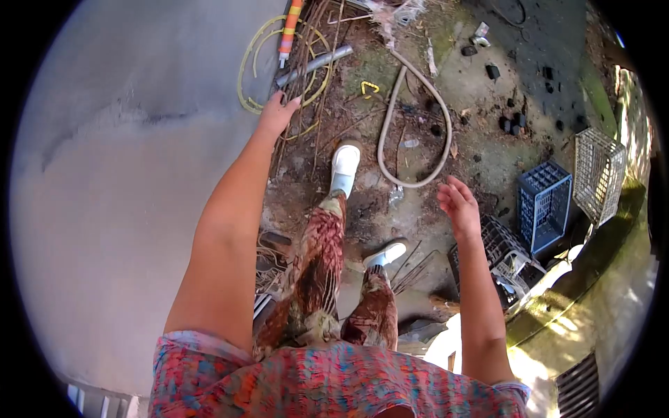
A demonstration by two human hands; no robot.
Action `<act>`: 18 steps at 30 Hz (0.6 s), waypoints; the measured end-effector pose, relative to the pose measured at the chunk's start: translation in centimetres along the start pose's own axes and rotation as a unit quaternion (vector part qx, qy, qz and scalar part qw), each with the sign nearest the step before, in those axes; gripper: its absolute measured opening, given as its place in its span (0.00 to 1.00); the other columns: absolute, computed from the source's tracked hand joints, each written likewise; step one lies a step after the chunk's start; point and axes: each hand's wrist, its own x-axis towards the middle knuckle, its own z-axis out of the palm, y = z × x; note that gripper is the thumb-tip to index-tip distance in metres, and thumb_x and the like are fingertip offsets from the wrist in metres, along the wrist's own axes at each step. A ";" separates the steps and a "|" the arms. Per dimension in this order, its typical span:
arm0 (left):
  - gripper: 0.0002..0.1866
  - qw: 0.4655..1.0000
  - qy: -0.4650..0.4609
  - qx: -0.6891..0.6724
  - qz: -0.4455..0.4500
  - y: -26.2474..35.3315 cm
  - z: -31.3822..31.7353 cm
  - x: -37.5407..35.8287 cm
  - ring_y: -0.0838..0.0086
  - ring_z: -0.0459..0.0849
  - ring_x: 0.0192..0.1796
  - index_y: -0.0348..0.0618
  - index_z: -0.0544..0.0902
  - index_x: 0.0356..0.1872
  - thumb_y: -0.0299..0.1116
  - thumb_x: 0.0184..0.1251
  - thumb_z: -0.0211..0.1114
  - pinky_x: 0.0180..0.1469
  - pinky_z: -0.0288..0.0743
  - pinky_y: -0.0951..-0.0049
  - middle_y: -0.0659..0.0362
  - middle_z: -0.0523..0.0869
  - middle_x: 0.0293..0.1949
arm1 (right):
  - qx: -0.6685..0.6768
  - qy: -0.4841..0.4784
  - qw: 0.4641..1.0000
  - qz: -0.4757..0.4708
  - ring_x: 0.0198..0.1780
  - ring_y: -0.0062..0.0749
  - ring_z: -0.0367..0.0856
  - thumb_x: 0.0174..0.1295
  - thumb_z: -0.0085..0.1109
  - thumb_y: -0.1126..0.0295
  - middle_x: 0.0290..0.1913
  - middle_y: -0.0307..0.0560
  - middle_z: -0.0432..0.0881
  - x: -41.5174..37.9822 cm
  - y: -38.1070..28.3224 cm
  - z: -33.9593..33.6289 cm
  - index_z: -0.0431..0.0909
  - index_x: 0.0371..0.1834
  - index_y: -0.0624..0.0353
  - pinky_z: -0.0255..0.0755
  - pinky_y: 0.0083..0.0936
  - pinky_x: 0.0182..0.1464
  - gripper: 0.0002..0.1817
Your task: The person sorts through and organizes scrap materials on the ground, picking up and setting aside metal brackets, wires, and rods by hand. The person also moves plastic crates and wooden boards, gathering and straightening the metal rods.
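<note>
My left hand (279, 115) reaches forward by the pale wall, its thumb and fingers apart and nothing seen in them. Just beyond its fingertips lies a grey pipe (317, 65), slanting across thin brown sticks. Around the pipe loops a coiled yellow hose (245, 64), and an orange-and-yellow striped pole (290, 31) stretches away above it. My right hand (458, 207) hangs out to the right, fingers loosely bent and apart, holding nothing. Nearest to it is the lower bend of a beige hose (418, 184), which lies in a long loop on the dirt.
A blue crate (545, 205), a pale crate (601, 174) and a dark toppled crate (498, 244) stand at the right. Black lumps (512, 124) are scattered at the upper right. My white shoes (345, 160) step over littered ground, beside a wall (125, 209).
</note>
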 end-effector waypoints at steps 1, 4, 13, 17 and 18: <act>0.43 1.000 -0.007 0.005 -0.006 1.1 -0.6 1.6 0.59 0.68 0.62 0.28 0.61 0.61 0.56 0.55 0.61 0.63 0.58 0.68 0.42 0.70 0.58 | -0.027 -0.036 0.999 0.007 0.44 0.23 0.76 0.65 0.48 0.66 0.45 0.40 0.79 1.7 -1.4 2.7 0.68 0.58 0.57 0.70 0.20 0.44 0.19; 0.50 0.993 -0.071 -0.055 -0.072 2.5 0.2 7.7 0.59 0.62 0.66 0.28 0.55 0.64 0.58 0.50 0.64 0.65 0.53 0.67 0.41 0.64 0.62 | -0.103 -0.127 0.986 0.015 0.53 0.30 0.72 0.64 0.49 0.63 0.53 0.46 0.75 10.3 -4.0 11.4 0.65 0.61 0.58 0.67 0.25 0.51 0.23; 0.47 0.983 -0.143 -0.112 -0.031 -0.5 7.5 19.1 0.73 0.70 0.52 0.29 0.57 0.62 0.47 0.47 0.72 0.57 0.62 0.75 0.55 0.73 0.49 | -0.153 -0.169 0.974 -0.016 0.61 0.43 0.64 0.59 0.54 0.55 0.65 0.53 0.62 30.2 -6.9 27.2 0.49 0.69 0.59 0.61 0.31 0.58 0.38; 0.18 0.977 -0.015 -0.208 -0.044 1.2 8.8 18.7 0.84 0.64 0.17 0.42 0.74 0.34 0.46 0.56 0.65 0.18 0.58 0.82 0.67 0.71 0.22 | -0.063 -0.167 0.984 -0.009 0.67 0.44 0.55 0.56 0.54 0.48 0.69 0.53 0.53 34.2 -7.3 30.7 0.38 0.71 0.57 0.50 0.33 0.65 0.47; 0.19 0.981 0.023 -0.184 -0.050 1.8 8.7 18.2 0.82 0.68 0.20 0.41 0.76 0.36 0.48 0.56 0.64 0.22 0.63 0.82 0.65 0.73 0.23 | -0.069 -0.169 0.983 -0.018 0.67 0.44 0.55 0.56 0.54 0.48 0.69 0.53 0.53 34.6 -7.8 31.0 0.38 0.71 0.57 0.50 0.33 0.65 0.47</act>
